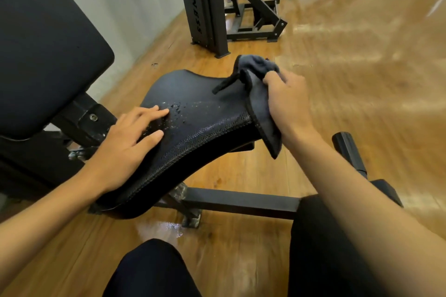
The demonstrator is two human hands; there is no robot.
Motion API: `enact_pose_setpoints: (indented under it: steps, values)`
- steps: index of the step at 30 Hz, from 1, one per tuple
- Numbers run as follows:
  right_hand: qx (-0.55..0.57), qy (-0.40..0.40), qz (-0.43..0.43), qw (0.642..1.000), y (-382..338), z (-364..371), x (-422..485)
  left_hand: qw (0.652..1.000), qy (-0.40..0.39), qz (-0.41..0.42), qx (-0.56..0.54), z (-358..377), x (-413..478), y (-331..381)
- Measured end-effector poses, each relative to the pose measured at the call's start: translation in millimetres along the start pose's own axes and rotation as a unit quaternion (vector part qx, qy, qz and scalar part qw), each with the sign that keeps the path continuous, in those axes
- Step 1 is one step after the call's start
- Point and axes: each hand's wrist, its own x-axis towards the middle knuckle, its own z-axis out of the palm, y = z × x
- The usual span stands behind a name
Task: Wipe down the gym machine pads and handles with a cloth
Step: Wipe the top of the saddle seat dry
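Observation:
A black textured seat pad (pixel 200 123) of a gym machine sits in the middle, with water droplets on its top. My left hand (pixel 130 144) lies flat on the pad's left side, fingers straight and spread. My right hand (pixel 288 101) grips a dark grey cloth (pixel 258 94) at the pad's right edge; the cloth bunches above the fingers and hangs down past the pad's side. The black back pad (pixel 45 38) rises at the upper left.
The machine's black steel base bar (pixel 241 202) runs under the seat, with a black handle post (pixel 350 152) at right. Another black machine with a weight stack (pixel 205 5) stands behind on the wooden floor (pixel 362 55). A wet patch (pixel 166 228) shines below the seat. My knees fill the bottom.

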Motion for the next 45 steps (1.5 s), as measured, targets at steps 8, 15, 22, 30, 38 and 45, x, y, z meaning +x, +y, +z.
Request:
enact_pose_setpoints:
  steps: [8, 15, 22, 30, 38, 45]
  values:
    - [-0.14, 0.029, -0.105, 0.984, -2, 15, -59, 1.0, 0.004, 0.003, 0.004, -1, 2, 2]
    - [0.0, -0.005, 0.075, 0.997, -4, 7, 5, 1.0, 0.002, 0.002, 0.006, -1, 2, 2]
    - [-0.073, 0.038, -0.015, 0.997, -1, 17, -48, 1.0, -0.002, -0.004, 0.016, 0, 1, 4]
    - [-0.183, -0.028, -0.001, 0.983, -4, 13, -21, 1.0, 0.005, -0.003, 0.013, -1, 1, 6]
    - [-0.351, -0.136, -0.147, 0.915, -28, 16, 7, 1.0, 0.003, -0.009, 0.023, 1, 0, 3]
    - [-0.439, -0.224, -0.235, 0.838, -41, 24, 0, 0.999, -0.011, -0.026, 0.038, 0, -4, 8]
